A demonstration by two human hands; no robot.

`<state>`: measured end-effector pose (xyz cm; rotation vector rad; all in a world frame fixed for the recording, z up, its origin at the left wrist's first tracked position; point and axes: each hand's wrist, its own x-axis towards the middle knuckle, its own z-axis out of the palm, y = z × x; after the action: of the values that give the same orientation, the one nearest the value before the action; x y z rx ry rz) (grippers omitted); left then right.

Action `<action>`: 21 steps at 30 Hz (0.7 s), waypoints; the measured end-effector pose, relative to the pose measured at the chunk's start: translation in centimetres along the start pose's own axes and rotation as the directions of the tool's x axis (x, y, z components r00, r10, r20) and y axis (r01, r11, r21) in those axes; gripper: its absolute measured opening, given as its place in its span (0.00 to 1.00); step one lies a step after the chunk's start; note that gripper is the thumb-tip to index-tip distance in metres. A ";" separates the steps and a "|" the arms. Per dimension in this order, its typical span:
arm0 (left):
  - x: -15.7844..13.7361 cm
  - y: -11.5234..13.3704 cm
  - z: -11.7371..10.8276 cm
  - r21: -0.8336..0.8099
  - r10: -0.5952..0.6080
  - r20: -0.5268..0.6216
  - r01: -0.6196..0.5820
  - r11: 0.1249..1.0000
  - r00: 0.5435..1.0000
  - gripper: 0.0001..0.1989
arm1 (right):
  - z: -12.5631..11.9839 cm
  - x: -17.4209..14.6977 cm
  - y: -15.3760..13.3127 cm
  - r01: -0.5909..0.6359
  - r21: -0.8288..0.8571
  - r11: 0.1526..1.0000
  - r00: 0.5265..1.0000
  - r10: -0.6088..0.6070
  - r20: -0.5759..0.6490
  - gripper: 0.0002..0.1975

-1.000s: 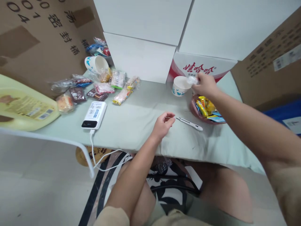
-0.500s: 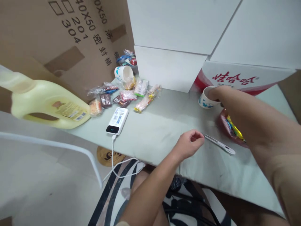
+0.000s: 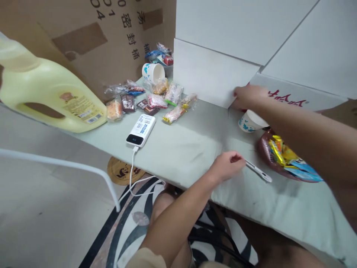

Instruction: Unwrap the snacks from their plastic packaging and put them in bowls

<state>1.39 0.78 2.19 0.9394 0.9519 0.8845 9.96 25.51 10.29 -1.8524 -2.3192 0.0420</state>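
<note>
My left hand (image 3: pixel 230 165) rests over the green-grey cloth with its fingers curled together in a pinch. What lies inside the curl, if anything, is hidden. Just beyond its fingertips is a slim white tool (image 3: pixel 259 171) that looks like a utility knife; whether they touch I cannot tell. My right hand (image 3: pixel 249 96), blurred, is at the lower right corner of a white panel (image 3: pixel 209 70), its fingertips largely hidden. Under the right forearm stands a paper cup (image 3: pixel 249 123) with blue leaves. Beside it a reddish bowl (image 3: pixel 263 147) holds yellow and blue wrapped snacks (image 3: pixel 280 150).
At left lie several wrapped snacks (image 3: pixel 174 113), a tipped paper cup (image 3: pixel 153 72) and a white power bank (image 3: pixel 141 130) with a cable (image 3: pixel 132 167). A large yellow bottle (image 3: pixel 52 89) stands at the edge. Cardboard (image 3: pixel 117 48) and a red-lettered box (image 3: pixel 304 93) border the back.
My right hand has come out of the upright paper cup and moved left to the white panel's corner. More of the bowl shows. My left hand stays nearly still; the view has shifted.
</note>
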 end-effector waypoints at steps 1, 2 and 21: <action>0.2 -0.1 0.2 0.001 -0.009 -0.011 0.009 1.000 1.000 0.03 | 0.7 -0.2 -2.6 0.035 -0.032 0.999 0.998 -0.033 0.054 0.07; 0.3 -0.1 0.4 -0.010 -0.018 -0.016 0.018 1.000 1.000 0.03 | 1.6 -0.4 -5.1 0.075 -0.035 0.997 0.995 -0.072 0.074 0.14; -2.0 2.7 -3.1 -0.159 0.138 -0.328 -0.198 0.967 0.934 0.06 | 2.6 -10.9 -0.8 -0.214 0.920 0.328 0.954 0.274 0.124 0.13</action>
<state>-2.65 0.58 4.29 0.7351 1.0458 1.2775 11.07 15.00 6.52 -1.4296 -1.3191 1.1034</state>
